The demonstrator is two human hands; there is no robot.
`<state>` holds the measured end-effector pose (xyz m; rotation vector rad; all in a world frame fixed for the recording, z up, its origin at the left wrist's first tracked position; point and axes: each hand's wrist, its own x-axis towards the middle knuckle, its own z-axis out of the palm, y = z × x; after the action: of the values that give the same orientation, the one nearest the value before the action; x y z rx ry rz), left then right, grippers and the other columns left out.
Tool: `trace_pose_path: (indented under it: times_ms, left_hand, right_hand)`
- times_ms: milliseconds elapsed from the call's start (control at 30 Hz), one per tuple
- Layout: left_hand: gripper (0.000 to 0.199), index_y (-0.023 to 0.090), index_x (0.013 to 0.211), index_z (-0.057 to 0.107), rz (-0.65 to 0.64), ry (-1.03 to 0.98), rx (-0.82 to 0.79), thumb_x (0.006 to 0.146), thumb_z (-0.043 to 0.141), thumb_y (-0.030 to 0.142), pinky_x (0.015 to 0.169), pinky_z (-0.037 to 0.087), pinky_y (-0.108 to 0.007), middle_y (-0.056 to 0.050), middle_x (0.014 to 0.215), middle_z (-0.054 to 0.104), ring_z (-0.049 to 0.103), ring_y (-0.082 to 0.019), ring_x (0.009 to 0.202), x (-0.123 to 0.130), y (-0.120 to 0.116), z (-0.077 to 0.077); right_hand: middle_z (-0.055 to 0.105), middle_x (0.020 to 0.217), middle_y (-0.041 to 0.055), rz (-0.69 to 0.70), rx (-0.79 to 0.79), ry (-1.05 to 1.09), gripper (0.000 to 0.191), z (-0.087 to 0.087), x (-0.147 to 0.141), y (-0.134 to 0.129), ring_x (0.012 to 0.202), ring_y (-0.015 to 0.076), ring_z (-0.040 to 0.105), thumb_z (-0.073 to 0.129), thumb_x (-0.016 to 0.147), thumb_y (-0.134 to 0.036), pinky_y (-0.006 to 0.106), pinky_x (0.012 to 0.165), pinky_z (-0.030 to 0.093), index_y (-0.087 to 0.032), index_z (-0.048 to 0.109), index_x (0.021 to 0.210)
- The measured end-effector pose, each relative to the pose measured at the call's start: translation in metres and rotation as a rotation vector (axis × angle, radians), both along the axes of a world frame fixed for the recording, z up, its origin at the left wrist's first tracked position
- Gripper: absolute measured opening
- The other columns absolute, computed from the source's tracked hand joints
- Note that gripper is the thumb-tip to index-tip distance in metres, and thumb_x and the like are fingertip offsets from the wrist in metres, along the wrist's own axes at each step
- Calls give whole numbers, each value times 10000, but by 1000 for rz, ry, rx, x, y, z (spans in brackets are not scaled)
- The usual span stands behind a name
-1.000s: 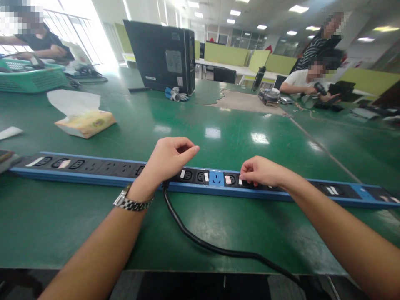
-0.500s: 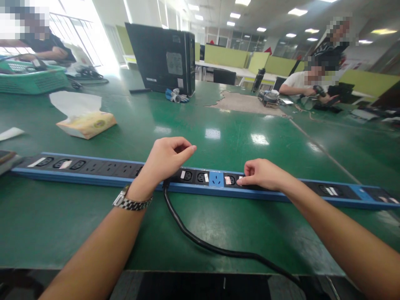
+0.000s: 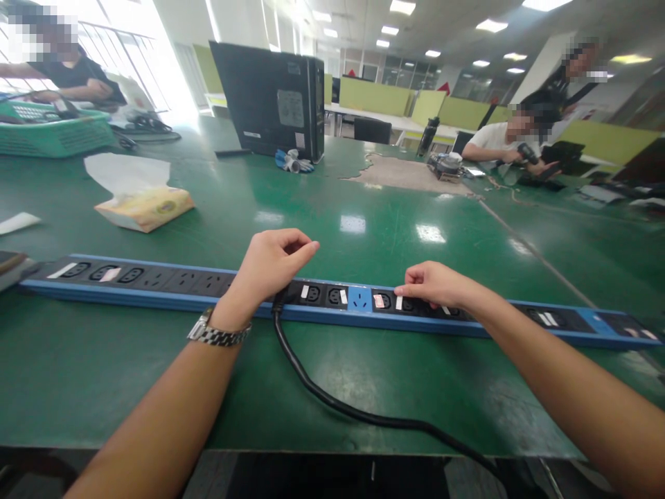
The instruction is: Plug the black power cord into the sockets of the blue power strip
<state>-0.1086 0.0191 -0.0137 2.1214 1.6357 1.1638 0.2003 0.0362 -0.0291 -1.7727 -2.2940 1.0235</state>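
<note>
A long blue and black power strip lies across the green table, with white and pink labels beside several sockets. My left hand, with a metal watch at the wrist, is curled over the strip left of its middle. Its thumb and forefinger come together; anything between them is too small to tell. Just below that hand a thick black cable meets the strip and runs to the lower right. My right hand is pinched above the sockets right of the blue socket, close to a white label.
A tissue pack lies at the left, near a green basket. Behind stand a black computer case and blue-white gloves. People sit at the far left and far right; another stands at the right.
My right hand has shifted slightly, its fingertips lifting and uncovering the white label beside the pink one. My left hand has moved slightly to the left.
</note>
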Motion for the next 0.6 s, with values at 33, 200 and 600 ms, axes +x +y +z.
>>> trace_pose_path:
  times_ms: [33, 200, 600]
  left_hand:
    - [310, 167, 705, 698, 10, 4, 1, 808, 573, 431, 580, 393, -247, 2, 630, 663, 552, -126, 594, -1, 0, 0]
    - [321, 169, 675, 680, 137, 20, 19, 796, 562, 442, 560, 359, -255, 9, 575, 610, 502, -125, 552, -10, 7, -4]
    - [371, 179, 567, 596, 293, 40, -146, 768, 531, 484, 535, 294, -269, 16, 506, 524, 446, -131, 529, -32, 31, -34]
  right_hand:
    - [515, 548, -32, 9, 16, -4, 427, 0, 1, 0, 448, 90, 453, 651, 692, -600, 218, 417, 291, -192, 528, 680]
    - [541, 559, -27, -2, 110, -64, 377, 1, 2, 3, 461, 88, 434, 679, 681, -542, 229, 447, 274, -189, 545, 671]
    - [673, 726, 55, 131, 405, 68, 476, 37, -138, -35, 669, 156, 587, 460, 856, -596, 262, 601, 380, -180, 666, 749]
